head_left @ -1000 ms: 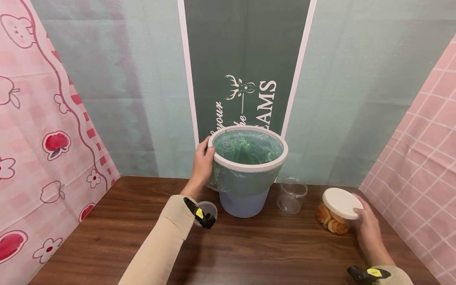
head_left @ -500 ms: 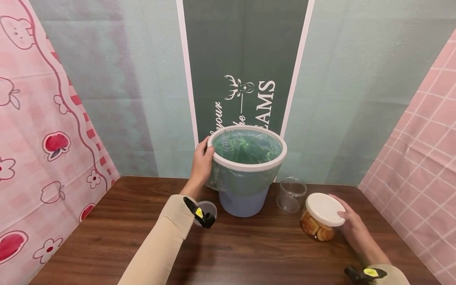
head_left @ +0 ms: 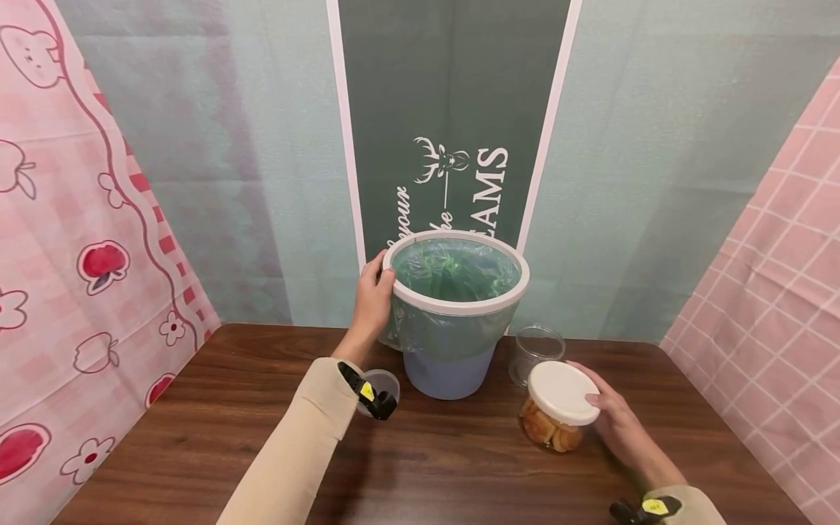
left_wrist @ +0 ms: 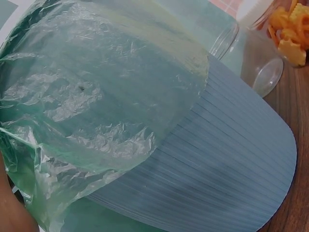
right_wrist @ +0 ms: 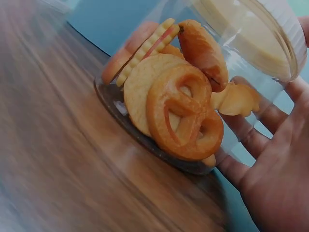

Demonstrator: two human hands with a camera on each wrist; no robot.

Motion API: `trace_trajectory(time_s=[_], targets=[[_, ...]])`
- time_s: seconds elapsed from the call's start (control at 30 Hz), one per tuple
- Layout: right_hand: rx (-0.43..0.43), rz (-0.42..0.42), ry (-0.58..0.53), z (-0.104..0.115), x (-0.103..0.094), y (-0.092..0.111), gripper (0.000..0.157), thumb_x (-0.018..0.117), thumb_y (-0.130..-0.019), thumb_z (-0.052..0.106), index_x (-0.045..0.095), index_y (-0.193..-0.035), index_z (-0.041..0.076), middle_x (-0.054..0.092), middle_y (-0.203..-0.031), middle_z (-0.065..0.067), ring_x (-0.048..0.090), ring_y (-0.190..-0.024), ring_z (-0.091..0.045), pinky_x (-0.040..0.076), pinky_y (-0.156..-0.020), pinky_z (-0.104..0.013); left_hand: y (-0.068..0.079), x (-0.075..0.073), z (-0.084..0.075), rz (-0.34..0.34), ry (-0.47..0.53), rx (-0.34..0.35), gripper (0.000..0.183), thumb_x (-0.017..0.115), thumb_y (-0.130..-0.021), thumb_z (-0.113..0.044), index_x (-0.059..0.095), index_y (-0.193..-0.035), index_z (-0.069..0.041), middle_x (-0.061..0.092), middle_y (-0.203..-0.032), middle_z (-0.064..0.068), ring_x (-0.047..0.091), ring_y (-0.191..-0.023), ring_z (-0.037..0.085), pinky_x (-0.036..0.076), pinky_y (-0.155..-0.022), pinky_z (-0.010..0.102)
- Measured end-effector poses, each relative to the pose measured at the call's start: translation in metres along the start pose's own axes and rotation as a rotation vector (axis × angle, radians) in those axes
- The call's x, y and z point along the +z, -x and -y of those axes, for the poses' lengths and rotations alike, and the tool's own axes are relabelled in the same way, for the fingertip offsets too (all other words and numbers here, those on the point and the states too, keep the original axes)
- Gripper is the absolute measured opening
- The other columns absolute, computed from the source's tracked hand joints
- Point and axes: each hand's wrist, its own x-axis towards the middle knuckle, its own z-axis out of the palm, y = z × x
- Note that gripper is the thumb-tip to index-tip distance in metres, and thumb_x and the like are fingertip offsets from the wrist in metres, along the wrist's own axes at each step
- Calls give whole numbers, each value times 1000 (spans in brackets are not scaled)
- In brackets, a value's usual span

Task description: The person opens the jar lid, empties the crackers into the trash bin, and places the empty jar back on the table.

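Observation:
A blue trash bin [head_left: 448, 375] with a white rim [head_left: 459, 304] and a green plastic bag [head_left: 453, 273] lining it stands on the table. My left hand [head_left: 374, 302] grips the rim at its left side, thumb over the edge. In the left wrist view the bag [left_wrist: 96, 92] hangs over the ribbed bin wall [left_wrist: 227, 159]. To the right, my right hand [head_left: 613, 412] holds a clear jar with a white lid [head_left: 563, 392]. Cookies [head_left: 551, 430] fill its lower part; one is pretzel-shaped [right_wrist: 186, 113] in the right wrist view.
An uncovered clear plastic jar [head_left: 525, 357] stands right of the bin, partly behind the cookie jar. A small translucent round piece [head_left: 383, 383] lies beneath my left wrist. Printed cloths hang behind and on both sides of the wooden table [head_left: 459, 459].
My right hand has brought the cookie jar leftward and nearer the bin, in front of the uncovered jar. The left hand and the bin have stayed put.

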Motion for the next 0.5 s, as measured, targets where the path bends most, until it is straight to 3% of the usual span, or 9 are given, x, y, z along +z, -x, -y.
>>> trace_trajectory(time_s=[0.3, 0.5], targets=[[35, 13, -6, -4, 29, -10, 59, 24, -99, 1, 43, -151, 21, 58, -140, 18, 55, -123, 4, 44, -101, -13, 0, -1, 0, 0, -1, 5, 59, 41, -100, -27, 39, -156, -7, 41, -156, 16, 42, -146, 30, 35, -121, 48], [46, -9, 30, -7, 49, -14, 57, 28, -99, 2, 38, -155, 10, 56, -141, 20, 52, -126, 5, 41, -102, -12, 0, 0, 1, 2, 8, 13, 58, 41, -101, -26, 39, -156, -7, 41, -156, 17, 42, -146, 31, 34, -121, 48]])
